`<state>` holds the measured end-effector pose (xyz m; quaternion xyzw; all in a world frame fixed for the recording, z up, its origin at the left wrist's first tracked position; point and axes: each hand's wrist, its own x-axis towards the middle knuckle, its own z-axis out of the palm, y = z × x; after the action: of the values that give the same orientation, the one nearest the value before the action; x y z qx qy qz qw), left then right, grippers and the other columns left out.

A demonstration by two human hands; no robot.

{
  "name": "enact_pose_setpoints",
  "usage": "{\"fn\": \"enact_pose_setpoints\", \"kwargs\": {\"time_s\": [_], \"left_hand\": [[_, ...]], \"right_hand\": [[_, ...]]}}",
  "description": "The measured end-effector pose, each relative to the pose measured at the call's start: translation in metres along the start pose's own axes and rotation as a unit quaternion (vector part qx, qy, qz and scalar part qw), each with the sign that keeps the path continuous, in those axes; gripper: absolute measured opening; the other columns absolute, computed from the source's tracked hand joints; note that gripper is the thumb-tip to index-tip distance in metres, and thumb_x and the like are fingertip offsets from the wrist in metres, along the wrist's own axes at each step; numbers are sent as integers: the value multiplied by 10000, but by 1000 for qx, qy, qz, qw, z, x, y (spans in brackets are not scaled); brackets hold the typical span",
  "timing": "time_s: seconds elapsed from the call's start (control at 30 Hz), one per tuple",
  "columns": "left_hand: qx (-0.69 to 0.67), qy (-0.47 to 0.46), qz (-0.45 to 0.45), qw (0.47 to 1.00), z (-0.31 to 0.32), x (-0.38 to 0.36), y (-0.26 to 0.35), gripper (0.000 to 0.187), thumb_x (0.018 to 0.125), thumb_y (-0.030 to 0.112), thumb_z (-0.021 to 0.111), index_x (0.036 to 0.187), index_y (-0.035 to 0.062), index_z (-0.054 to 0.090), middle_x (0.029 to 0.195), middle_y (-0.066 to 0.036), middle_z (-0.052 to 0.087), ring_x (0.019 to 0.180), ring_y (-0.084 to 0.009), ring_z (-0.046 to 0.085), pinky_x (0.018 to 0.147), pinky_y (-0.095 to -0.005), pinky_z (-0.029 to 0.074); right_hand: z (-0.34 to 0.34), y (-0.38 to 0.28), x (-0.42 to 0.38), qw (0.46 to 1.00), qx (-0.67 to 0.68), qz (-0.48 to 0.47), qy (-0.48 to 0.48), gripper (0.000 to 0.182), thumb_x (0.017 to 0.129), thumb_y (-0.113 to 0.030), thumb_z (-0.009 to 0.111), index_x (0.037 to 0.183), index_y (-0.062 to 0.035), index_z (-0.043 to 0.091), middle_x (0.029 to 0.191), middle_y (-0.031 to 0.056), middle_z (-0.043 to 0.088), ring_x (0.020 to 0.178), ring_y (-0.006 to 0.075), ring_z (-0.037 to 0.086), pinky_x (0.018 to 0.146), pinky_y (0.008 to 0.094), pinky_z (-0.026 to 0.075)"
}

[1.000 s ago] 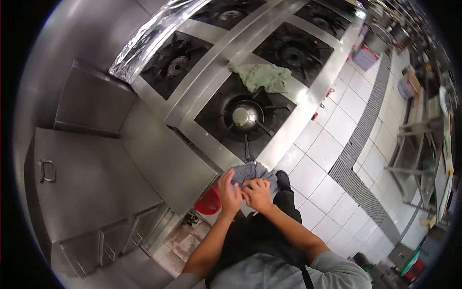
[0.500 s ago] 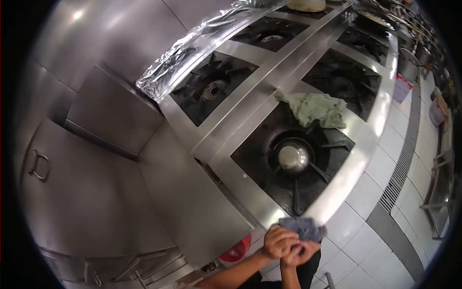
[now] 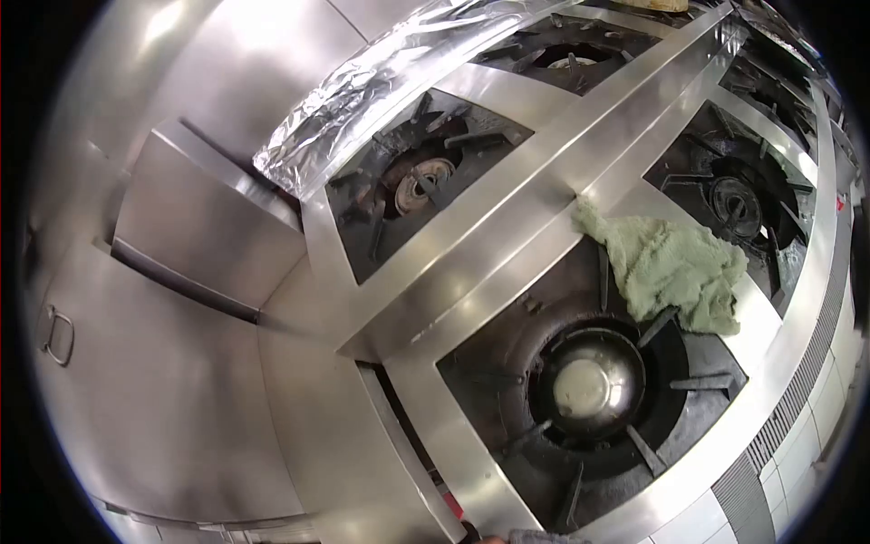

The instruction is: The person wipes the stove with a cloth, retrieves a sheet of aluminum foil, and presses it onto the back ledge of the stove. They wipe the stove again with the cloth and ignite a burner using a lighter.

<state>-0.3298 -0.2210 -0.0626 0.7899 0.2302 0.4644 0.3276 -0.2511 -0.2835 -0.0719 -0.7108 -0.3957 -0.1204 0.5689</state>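
Since half a second ago, both hands have dropped almost out of view; only a sliver of skin and grey cloth (image 3: 544, 537) is seen at the stove's (image 3: 544, 195) near edge, so the grip cannot be told. On the stove's right side, a green rag (image 3: 675, 267) is draped beside the near burner (image 3: 587, 388).

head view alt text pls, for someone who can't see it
A steel commercial stove with dark burner wells fills the frame, and a crumpled green cloth lies on the rim of the nearest burner. Crinkled foil lines the back edge and a steel counter sits beside it. Only a sliver of grey cloth shows at the bottom edge.
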Motion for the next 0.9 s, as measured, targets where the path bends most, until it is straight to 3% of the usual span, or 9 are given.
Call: {"fn": "enact_pose_setpoints", "kwargs": {"time_s": [0.23, 0.3, 0.4, 0.43, 0.47, 0.53, 0.67, 0.8, 0.9], "left_hand": [[39, -2, 61, 997, -10, -17, 5, 101, 662, 50, 552, 599, 129, 559, 559, -19, 535, 454, -181, 494, 459, -303, 347], [75, -11, 19, 997, -10, 0, 22, 108, 640, 33, 529, 564, 109, 540, 512, -30, 440, 430, -215, 443, 446, -346, 321], [134, -64, -74, 986, -12, 10, 57, 111, 688, 19, 543, 635, 107, 586, 607, -28, 559, 546, -229, 532, 558, -350, 386], [138, -54, -78, 986, -11, 11, 75, 111, 688, 19, 543, 635, 107, 586, 607, -28, 559, 546, -229, 532, 558, -350, 386], [143, -57, -63, 986, -11, 10, 92, 92, 679, 24, 567, 680, 112, 594, 672, -23, 577, 626, -222, 555, 601, -351, 401], [154, -40, -54, 986, -6, 11, 119, 104, 671, 29, 590, 724, 117, 602, 737, -18, 596, 705, -216, 578, 644, -352, 417], [167, -132, -24, 977, -2, 13, 151, 190, 676, 27, 610, 836, 129, 629, 922, -30, 610, 920, -248, 562, 780, -381, 440], [213, -143, -50, 965, 19, 14, 147, 169, 709, 43, 604, 850, 126, 644, 897, -38, 617, 912, -248, 570, 797, -385, 459], [230, -139, -72, 961, 23, 22, 158, 155, 722, 50, 604, 853, 121, 647, 856, -51, 632, 872, -252, 588, 779, -377, 467]], "right_hand": [[-30, -25, -28, 999, -29, -23, -32, 67, 715, -57, 581, 674, -80, 533, 619, 34, 375, 609, 244, 370, 671, 365, 318], [-37, -30, -27, 997, -48, 18, -52, 98, 711, -32, 580, 639, -79, 533, 585, 30, 378, 579, 252, 370, 643, 364, 322], [-43, -27, -13, 991, 13, 119, -58, 130, 721, 38, 554, 641, -65, 550, 576, 35, 464, 550, 213, 411, 560, 323, 329], [-53, -31, -6, 968, 65, 236, -60, 150, 732, 31, 533, 624, -72, 536, 580, 33, 474, 523, 176, 387, 496, 327, 300], [-74, -35, 11, 905, 116, 390, -122, 124, 800, 22, 545, 696, -45, 554, 621, -15, 479, 620, 76, 427, 533, 246, 328], [-98, -2, 12, 796, 310, 511, -100, 128, 827, 6, 547, 724, -70, 539, 672, -26, 489, 635, 69, 421, 534, 239, 344], [-179, 48, 48, 511, 492, 699, -94, 21, 831, -94, 533, 811, -89, 535, 789, 94, 601, 709, 242, 603, 661, 352, 516], [-271, 143, 58, 581, 483, 653, -54, 54, 817, -120, 509, 858, -92, 532, 848, 154, 617, 777, 332, 630, 702, 460, 543], [-332, 212, 81, 567, 498, 656, 11, 84, 850, -160, 488, 870, -96, 538, 879, 160, 627, 784, 335, 630, 718, 466, 543]]}}
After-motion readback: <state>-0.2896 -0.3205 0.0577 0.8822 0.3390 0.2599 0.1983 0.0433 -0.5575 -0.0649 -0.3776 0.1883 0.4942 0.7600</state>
